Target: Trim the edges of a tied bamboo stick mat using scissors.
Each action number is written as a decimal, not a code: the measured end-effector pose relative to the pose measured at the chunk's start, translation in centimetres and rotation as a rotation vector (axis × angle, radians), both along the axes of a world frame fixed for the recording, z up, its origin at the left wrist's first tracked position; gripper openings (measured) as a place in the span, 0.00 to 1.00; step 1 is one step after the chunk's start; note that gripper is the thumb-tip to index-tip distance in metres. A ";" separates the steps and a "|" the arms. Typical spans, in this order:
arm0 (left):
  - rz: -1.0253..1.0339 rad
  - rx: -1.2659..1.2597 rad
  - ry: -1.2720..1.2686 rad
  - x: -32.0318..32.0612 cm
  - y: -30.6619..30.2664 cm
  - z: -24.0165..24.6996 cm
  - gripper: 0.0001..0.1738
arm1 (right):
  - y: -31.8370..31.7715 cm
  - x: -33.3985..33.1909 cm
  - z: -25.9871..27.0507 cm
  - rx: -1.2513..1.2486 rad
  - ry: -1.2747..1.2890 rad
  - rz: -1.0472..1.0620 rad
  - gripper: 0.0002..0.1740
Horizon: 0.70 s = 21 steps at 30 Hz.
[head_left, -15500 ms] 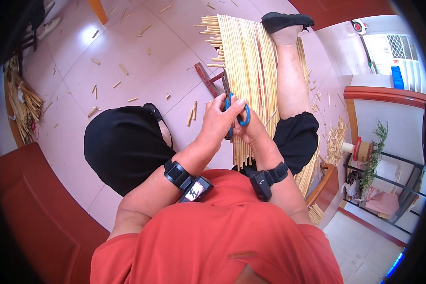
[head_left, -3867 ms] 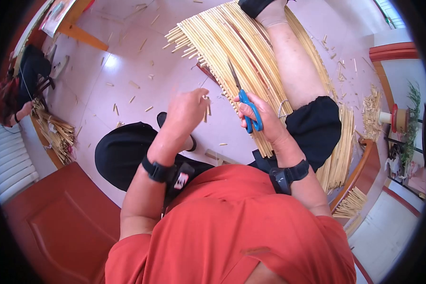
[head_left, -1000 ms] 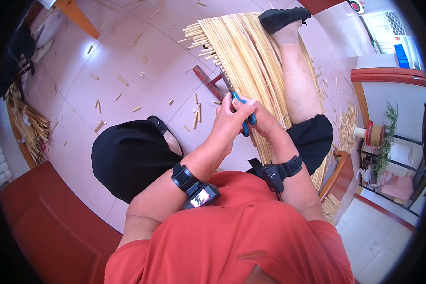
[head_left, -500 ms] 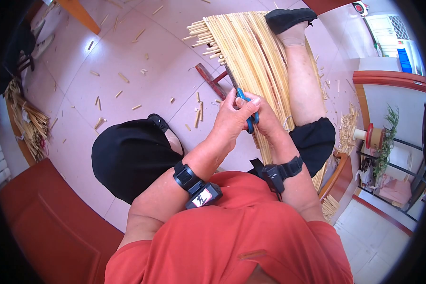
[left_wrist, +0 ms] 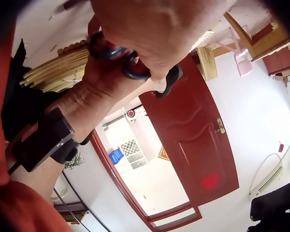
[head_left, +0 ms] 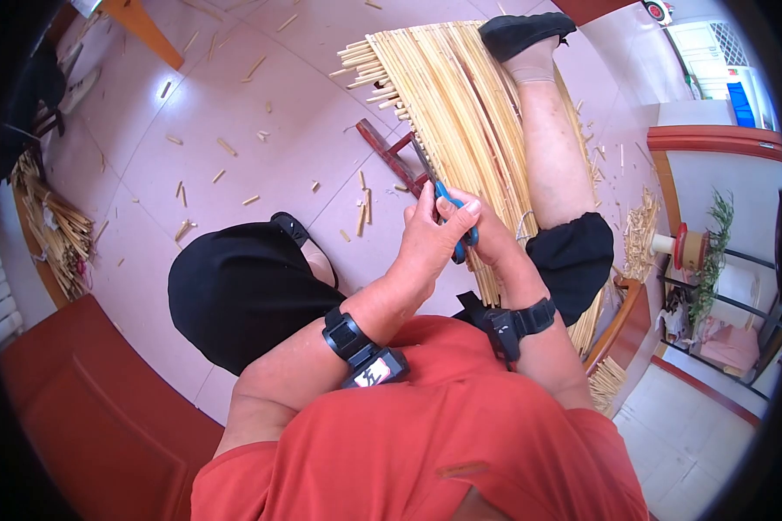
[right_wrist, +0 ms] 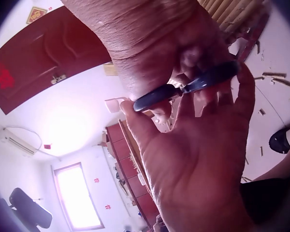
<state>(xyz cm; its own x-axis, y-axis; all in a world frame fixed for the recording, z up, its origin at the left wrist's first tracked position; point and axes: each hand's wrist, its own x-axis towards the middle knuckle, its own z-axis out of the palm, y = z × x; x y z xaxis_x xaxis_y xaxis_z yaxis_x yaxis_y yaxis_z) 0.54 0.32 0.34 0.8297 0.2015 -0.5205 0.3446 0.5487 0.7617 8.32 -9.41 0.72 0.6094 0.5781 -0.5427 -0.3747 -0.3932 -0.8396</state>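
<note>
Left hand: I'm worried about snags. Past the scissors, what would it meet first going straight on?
In the head view, probably the mat of stalks, though the right hand lies near that line and depth is unclear.

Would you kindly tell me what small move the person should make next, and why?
Probably ease the scissors forward and snip at the jutting stick ends: the left hand and right hand both hold the scissors, which point along the edge of the mat, and ends farther ahead stick out unevenly.
</note>
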 end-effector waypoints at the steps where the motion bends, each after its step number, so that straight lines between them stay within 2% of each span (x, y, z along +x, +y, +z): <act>1: -0.043 -0.001 0.030 -0.1 0.2 0.5 0.65 | 0.0 0.1 0.1 0.032 0.050 0.003 0.19; 3: -0.030 -0.041 0.013 0.1 0.3 0.8 0.65 | -0.1 0.4 0.1 0.066 0.097 0.005 0.21; 8: -0.045 -0.127 -0.027 1.2 1.8 1.8 0.64 | 1.2 1.9 0.8 -0.036 0.133 0.044 0.22; 16: -0.035 -0.108 -0.055 2.7 3.0 0.9 0.40 | 2.6 2.7 1.0 -0.021 0.163 -0.025 0.21; 18: -0.011 -0.085 -0.054 2.8 2.8 0.5 0.42 | 2.7 2.9 0.7 -0.032 0.161 -0.023 0.20; 21: 0.039 -0.073 -0.065 2.8 2.4 0.3 0.44 | 2.2 2.9 -0.7 0.085 0.152 -0.038 0.20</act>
